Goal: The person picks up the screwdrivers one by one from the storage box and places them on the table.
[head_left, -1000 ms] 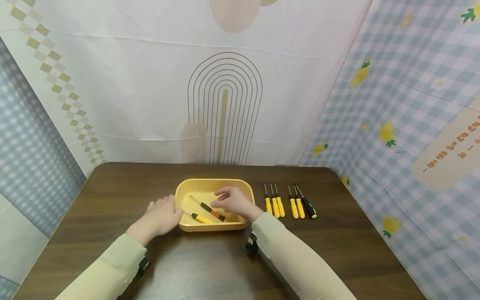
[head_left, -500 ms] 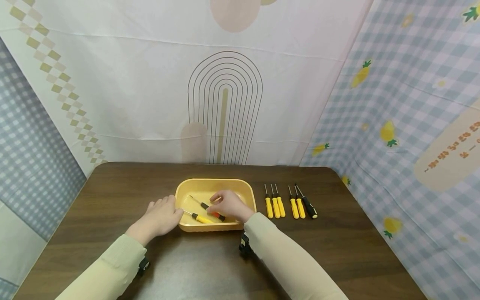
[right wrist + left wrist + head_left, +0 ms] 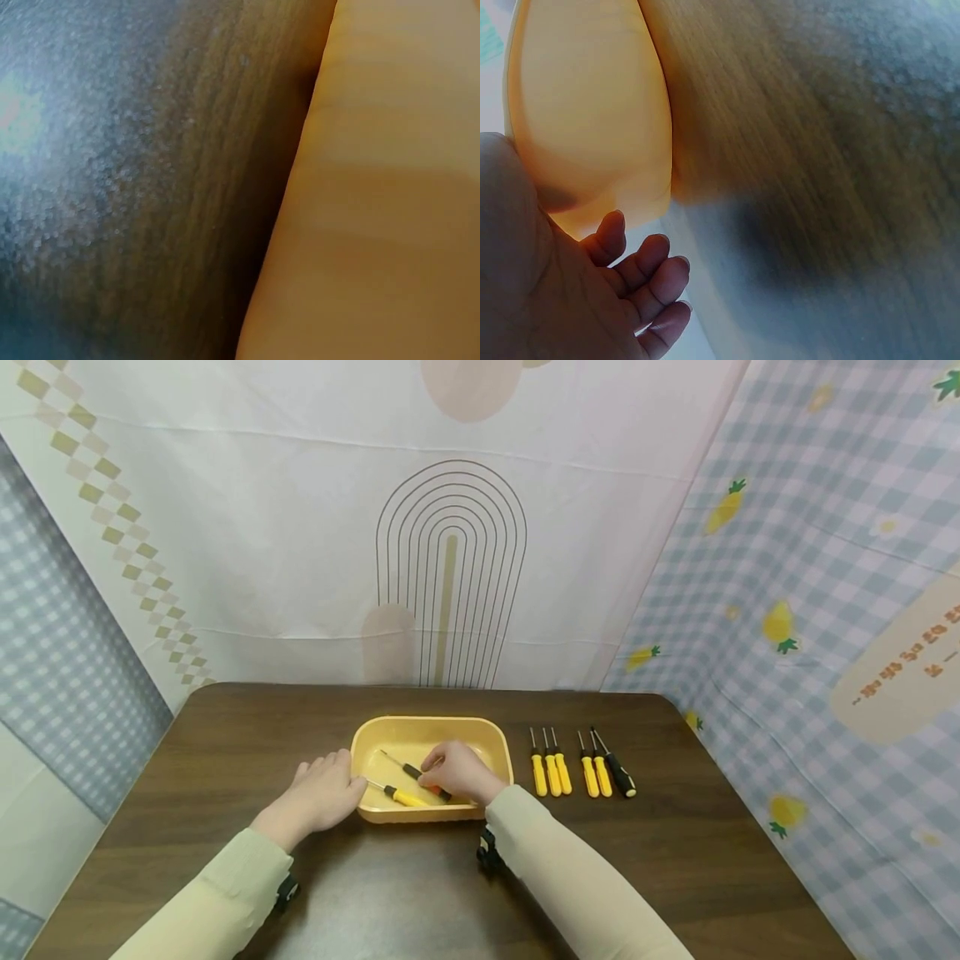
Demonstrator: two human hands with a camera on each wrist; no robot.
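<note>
A yellow tray (image 3: pixel 420 816) holds two screwdrivers. One is a black-and-red-handled screwdriver (image 3: pixel 411 771) lying diagonally; my right hand (image 3: pixel 461 770) reaches over the tray's front right and pinches its handle between thumb and fingers, hiding part of the red section. In front of it lies a yellow-handled screwdriver (image 3: pixel 408 798), its shaft pointing left. My left hand (image 3: pixel 318 793) rests against the tray's left end, thumb at the rim. In the left wrist view, the loosely bent fingers (image 3: pixel 660 289) sit beside the tray's outer wall. The right wrist view shows only the tray's side wall (image 3: pixel 390 187) and tabletop.
Right of the tray stand two groups of screwdrivers on the dark wooden table (image 3: pixel 262 727): three yellow-handled screwdrivers (image 3: pixel 552 774), then two more yellow ones (image 3: pixel 596 777) beside a black-handled screwdriver (image 3: pixel 621 777). A white patterned curtain (image 3: pixel 300 568) hangs behind the table.
My right hand has moved slightly left and down onto the black-and-red screwdriver's handle and pinches it. My left hand stays at the tray's left end. The screwdrivers keep their places.
</note>
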